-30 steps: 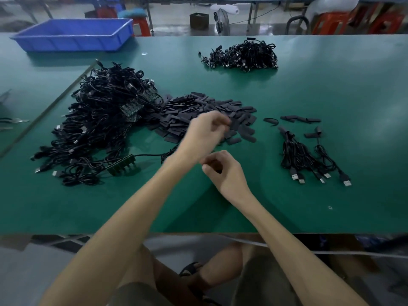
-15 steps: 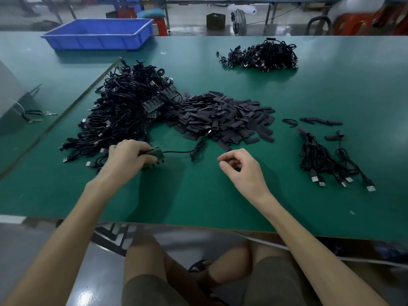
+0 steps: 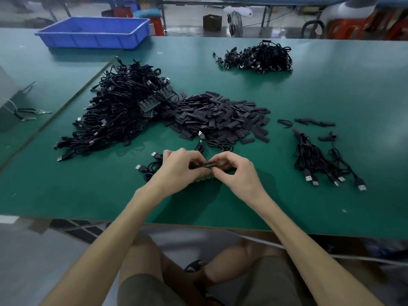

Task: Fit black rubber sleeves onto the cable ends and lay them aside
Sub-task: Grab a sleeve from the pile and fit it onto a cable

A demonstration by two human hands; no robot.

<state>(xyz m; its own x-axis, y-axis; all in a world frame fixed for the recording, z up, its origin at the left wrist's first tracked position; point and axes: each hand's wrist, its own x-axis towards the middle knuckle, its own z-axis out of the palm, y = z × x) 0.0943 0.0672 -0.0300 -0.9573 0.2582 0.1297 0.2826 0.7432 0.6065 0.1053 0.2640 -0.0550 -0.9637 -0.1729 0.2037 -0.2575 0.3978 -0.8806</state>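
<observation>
Both hands meet over the table's front middle on a small green circuit-board strip (image 3: 206,165) with cables (image 3: 152,165) trailing off to the left. My left hand (image 3: 180,167) grips its left end; my right hand (image 3: 235,171) pinches its right end. A heap of flat black rubber sleeves (image 3: 220,118) lies just behind the hands. Left of it sits a big tangle of black USB cables (image 3: 119,113). To the right lie a small bunch of cables (image 3: 320,160) and a few loose sleeves (image 3: 315,123).
A second cable heap (image 3: 258,57) lies at the far middle of the green table (image 3: 331,96). A blue plastic bin (image 3: 95,32) stands at the back left. Tweezers-like tools (image 3: 31,113) lie at the far left. My knees show below the table's front edge.
My left hand left the cable tangle, bringing the green board and its cables to the middle. My right hand closed in and took the board's other end.
</observation>
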